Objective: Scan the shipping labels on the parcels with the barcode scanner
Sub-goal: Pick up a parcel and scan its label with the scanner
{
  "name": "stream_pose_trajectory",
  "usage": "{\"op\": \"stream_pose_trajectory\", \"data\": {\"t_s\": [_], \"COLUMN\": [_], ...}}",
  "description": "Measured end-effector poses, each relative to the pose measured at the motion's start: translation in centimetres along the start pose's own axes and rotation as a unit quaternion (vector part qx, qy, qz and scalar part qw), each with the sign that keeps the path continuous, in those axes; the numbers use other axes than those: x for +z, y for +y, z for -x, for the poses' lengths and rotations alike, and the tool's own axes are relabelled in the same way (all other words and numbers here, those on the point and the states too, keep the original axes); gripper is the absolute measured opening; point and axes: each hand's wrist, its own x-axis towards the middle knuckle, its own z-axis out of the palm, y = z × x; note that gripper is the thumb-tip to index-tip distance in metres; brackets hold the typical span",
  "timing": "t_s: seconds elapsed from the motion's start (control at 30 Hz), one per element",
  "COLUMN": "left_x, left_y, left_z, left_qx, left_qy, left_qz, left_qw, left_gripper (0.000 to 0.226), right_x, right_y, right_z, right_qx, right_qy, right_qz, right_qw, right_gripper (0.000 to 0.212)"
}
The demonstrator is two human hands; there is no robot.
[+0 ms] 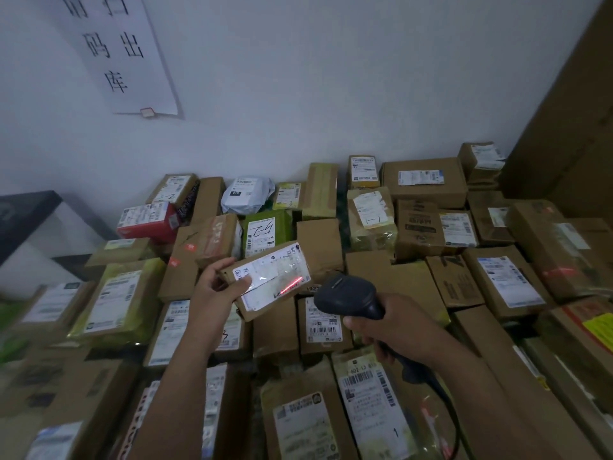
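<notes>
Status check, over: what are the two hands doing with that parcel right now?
Left hand holds small parcel up. Right hand grips scanner, red beam on its label. Nothing blocks the beam.

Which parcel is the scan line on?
The small box lifted in the left hand; the red line crosses its label. All others lie in the pile.

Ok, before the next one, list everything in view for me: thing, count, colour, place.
held parcel: one, brown, white label, raised at centre, red scan line on label
barcode scanner: one, black, right of the held parcel, aimed at it
other parcels: many, mostly brown, some green, packed below the wall
red parcel: one, red, left rear
white bag: one, white, rear centre
paper sign: one, white, black characters, wall upper left
left hand: grips held parcel
right hand: grips barcode scanner
</notes>
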Motion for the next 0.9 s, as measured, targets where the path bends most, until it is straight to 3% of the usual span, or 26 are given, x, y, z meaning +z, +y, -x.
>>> {"op": "stream_pose_trajectory", "data": {"t_s": [0.53,0.73,0.9], "left_x": [0.2,3.3,9.3], "left_y": [0.1,0.2,-0.5], "left_z": [1.5,2.2,2.9], "left_qx": [0.011,-0.002,-0.060], "left_qy": [0.026,0.033,-0.004], "left_qz": [-0.029,-0.066,-0.099], "left_qw": [0.999,0.997,0.993], "left_gripper": [0.039,0.035,0.032], "right_x": [0.3,-1.8,-4.7], "right_y": [-0.1,0.1,1.9], "right_z": [1.1,2.6,3.9], "right_qx": [-0.005,0.002,0.038], "right_qy": [-0.009,0.115,0.210], "right_qz": [-0.016,-0.098,-0.186], "right_qw": [1.000,0.988,0.959], "right_gripper": [0.024,0.029,0.043]}}
